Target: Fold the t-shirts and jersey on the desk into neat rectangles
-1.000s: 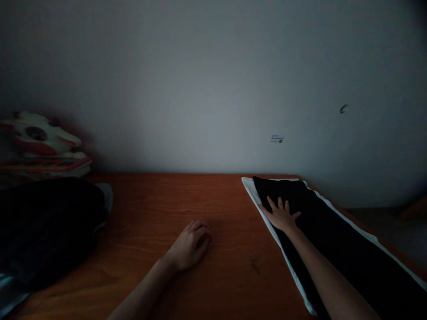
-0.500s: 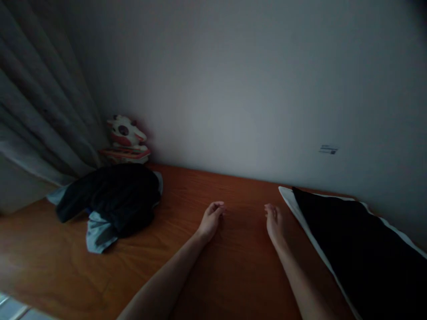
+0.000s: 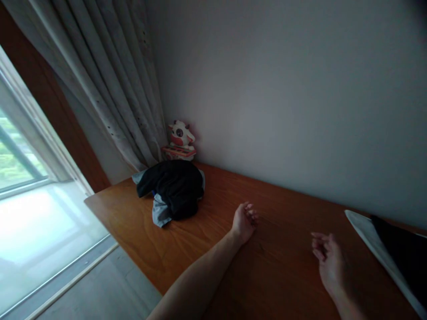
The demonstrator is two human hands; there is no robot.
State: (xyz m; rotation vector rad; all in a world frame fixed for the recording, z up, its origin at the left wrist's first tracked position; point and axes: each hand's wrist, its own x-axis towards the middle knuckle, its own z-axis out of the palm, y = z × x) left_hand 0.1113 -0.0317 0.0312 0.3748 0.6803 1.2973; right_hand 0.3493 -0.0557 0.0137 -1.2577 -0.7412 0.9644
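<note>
My left hand (image 3: 244,223) is over the middle of the brown wooden table (image 3: 280,213), palm turned inward and fingers loosely curled but apart, holding nothing. To its right, my right hand (image 3: 328,262) has its fingers half bent and spread, also with nothing in them. A crumpled heap of dark and light-blue clothing (image 3: 180,186) lies left of my left hand, not touched by it. Beyond my right hand lies a flat black cloth (image 3: 400,253) with a white edge, cut off by the frame.
A cow-shaped toy keyboard (image 3: 180,140) stands in the back corner behind the clothing. A pale wall (image 3: 283,89) runs along the table's back. Left are a hanging curtain (image 3: 110,89), a bright window (image 3: 20,155) and the floor (image 3: 110,284).
The view has swung left, bringing the window and floor into sight. My hands have moved further apart, with the fingers more loosely spread. The clothing lies as before.
</note>
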